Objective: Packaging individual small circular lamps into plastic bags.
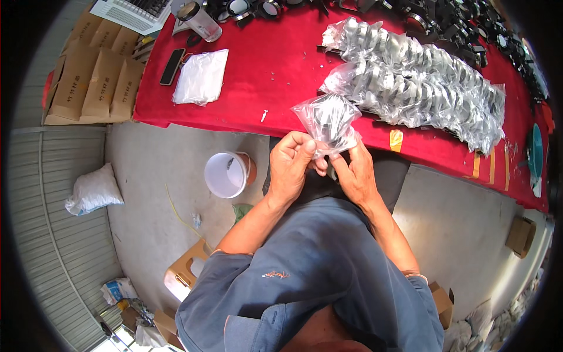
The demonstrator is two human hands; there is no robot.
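Note:
A clear plastic bag (pixel 329 116) with a round, dark-rimmed part inside is at the near edge of the red-covered table. My left hand (pixel 288 165) pinches the bag's lower left edge between thumb and fingers. At its lower right edge, my right hand (pixel 356 175) grips the plastic too, thumb toward the middle. Glare on the film hides the detail of the part. Just beyond and to the right lie two long rows of similar bagged parts (pixel 410 73), packed side by side.
A stack of flat clear bags (pixel 200 77) lies at the table's left, beside a phone (pixel 172 67) and a lidded clear cup (pixel 202 24). Many unwrapped black parts (pixel 431 29) crowd the far edge. Cardboard boxes (pixel 97 79) stand left; a white bucket (pixel 226 176) sits on the floor.

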